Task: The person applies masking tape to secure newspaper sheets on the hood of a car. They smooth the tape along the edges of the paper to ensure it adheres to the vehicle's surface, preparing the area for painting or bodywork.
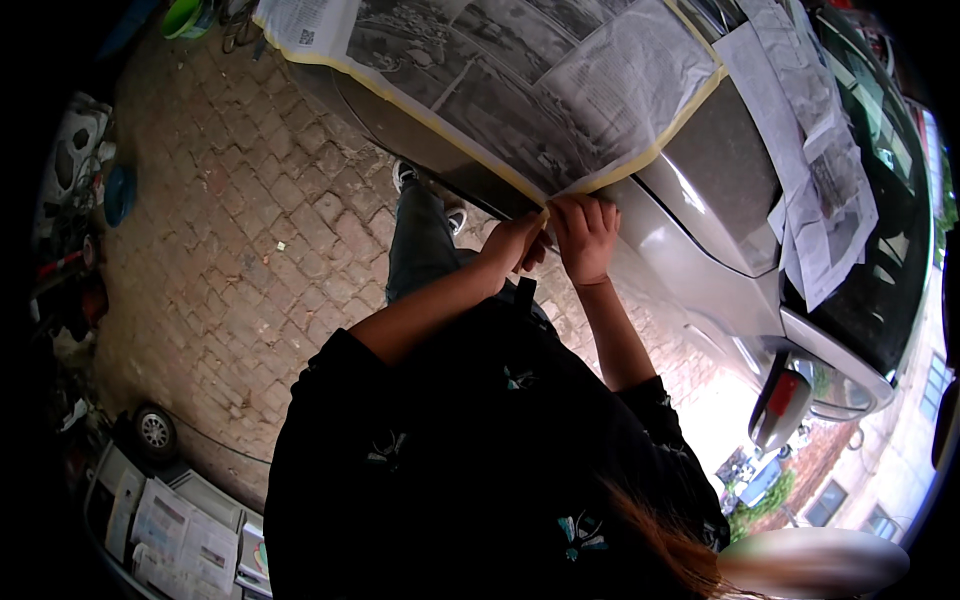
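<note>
Both my hands meet at the lower corner of newspaper sheets (480,80) that cover part of a silver-beige car (715,200). Yellowish masking tape (440,125) edges the paper and runs down to this corner. My left hand (512,246) is closed, pinching a short end of the tape between thumb and fingers. Right beside it, my right hand (587,235) has its fingers bent and pressed together over the tape at the corner, against the car body. The fingertips of the right hand are partly hidden.
More paper (805,150) hangs over the windscreen edge at the right, above a side mirror (782,408). Brick paving (250,250) spreads to the left. A wheel (154,428), a blue basin (120,195) and a green tub (182,18) stand around its edges.
</note>
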The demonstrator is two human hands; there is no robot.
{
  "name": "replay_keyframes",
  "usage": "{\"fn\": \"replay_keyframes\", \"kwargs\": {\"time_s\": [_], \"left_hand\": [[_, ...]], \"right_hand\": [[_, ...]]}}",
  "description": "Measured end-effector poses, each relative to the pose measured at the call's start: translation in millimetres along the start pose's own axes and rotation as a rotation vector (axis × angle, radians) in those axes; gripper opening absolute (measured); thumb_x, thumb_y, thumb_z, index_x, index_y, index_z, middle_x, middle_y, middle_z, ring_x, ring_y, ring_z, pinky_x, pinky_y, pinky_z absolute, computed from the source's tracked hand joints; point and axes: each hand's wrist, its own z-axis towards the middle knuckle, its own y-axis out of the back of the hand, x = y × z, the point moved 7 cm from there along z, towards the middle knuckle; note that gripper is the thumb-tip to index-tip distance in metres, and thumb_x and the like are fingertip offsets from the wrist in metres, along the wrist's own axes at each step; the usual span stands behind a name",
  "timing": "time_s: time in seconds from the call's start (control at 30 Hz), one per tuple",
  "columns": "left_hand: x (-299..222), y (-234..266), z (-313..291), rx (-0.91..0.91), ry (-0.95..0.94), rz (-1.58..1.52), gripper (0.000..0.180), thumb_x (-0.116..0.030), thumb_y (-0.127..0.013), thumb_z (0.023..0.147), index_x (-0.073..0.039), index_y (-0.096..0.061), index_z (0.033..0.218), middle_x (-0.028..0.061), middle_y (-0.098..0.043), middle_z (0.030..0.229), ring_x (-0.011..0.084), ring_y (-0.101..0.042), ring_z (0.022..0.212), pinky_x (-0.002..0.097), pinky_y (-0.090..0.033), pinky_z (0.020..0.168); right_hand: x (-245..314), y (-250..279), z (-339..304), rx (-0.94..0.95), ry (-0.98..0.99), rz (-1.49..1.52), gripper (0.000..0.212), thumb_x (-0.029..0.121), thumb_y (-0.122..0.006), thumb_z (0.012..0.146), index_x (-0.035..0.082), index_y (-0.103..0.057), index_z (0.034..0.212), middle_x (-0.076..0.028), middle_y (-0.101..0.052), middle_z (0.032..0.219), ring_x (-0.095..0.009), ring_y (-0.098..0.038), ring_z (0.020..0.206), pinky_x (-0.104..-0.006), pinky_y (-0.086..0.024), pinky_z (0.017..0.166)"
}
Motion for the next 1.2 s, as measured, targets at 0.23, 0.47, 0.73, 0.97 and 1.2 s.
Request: {"fn": "replay_keyframes", "kwargs": {"time_s": [0.23,0.47,0.73,0.97,1.2], "left_hand": [[-12.0,-6.7,-19.2,0.025,-0.011,0.060,0.045,-0.038,-0.040,0.099,0.000,-0.063,0.088,0.0051,-0.057,0.067,0.0122,-0.053,0.058,0.0251,-0.042,0.059],[-1.6,-12.7,-24.2,0.184,-0.258,0.414,0.026,-0.019,-0.041,0.100,0.001,-0.056,0.098,0.0066,-0.061,0.069,0.0145,-0.059,0.062,0.0281,-0.047,0.063],[-15.4,-26.5,-26.9,0.105,-0.506,1.099,0.024,-0.021,-0.046,0.095,-0.001,-0.056,0.085,0.0130,-0.062,0.062,0.0326,-0.063,0.063,0.0440,-0.049,0.063],[28.3,-48.6,-21.9,0.181,-0.531,1.590,0.018,-0.011,-0.053,0.082,0.001,-0.063,0.073,0.0196,-0.064,0.068,0.0375,-0.065,0.068,0.0488,-0.051,0.061],[83.5,-51.4,-103.2,0.654,-0.519,1.493,0.023,-0.020,-0.052,0.085,0.001,-0.059,0.084,0.0221,-0.064,0.078,0.0373,-0.064,0.075,0.0469,-0.049,0.068]], "right_hand": [[-1.9,-11.3,-9.6,0.032,0.044,-0.158,0.023,0.020,-0.069,0.072,0.020,-0.064,0.094,0.002,-0.054,0.095,-0.020,-0.050,0.089,-0.0350,-0.038,0.078],[2.2,-11.0,-7.4,0.099,0.045,-0.257,0.017,0.025,-0.064,0.073,0.020,-0.062,0.089,0.001,-0.051,0.091,-0.021,-0.050,0.087,-0.0357,-0.039,0.077],[5.8,-15.3,-2.9,0.176,0.081,-0.340,0.009,0.022,-0.058,0.077,0.018,-0.059,0.085,-0.001,-0.050,0.088,-0.021,-0.051,0.088,-0.0359,-0.040,0.079],[12.6,-7.5,-0.3,0.167,0.111,-0.384,0.015,0.030,-0.062,0.079,0.018,-0.058,0.087,-0.003,-0.050,0.089,-0.023,-0.050,0.091,-0.0376,-0.039,0.081],[16.1,-10.7,-3.2,0.168,0.026,-0.433,0.025,0.035,-0.064,0.081,0.014,-0.058,0.094,-0.006,-0.050,0.094,-0.025,-0.048,0.097,-0.0411,-0.039,0.084]]}}
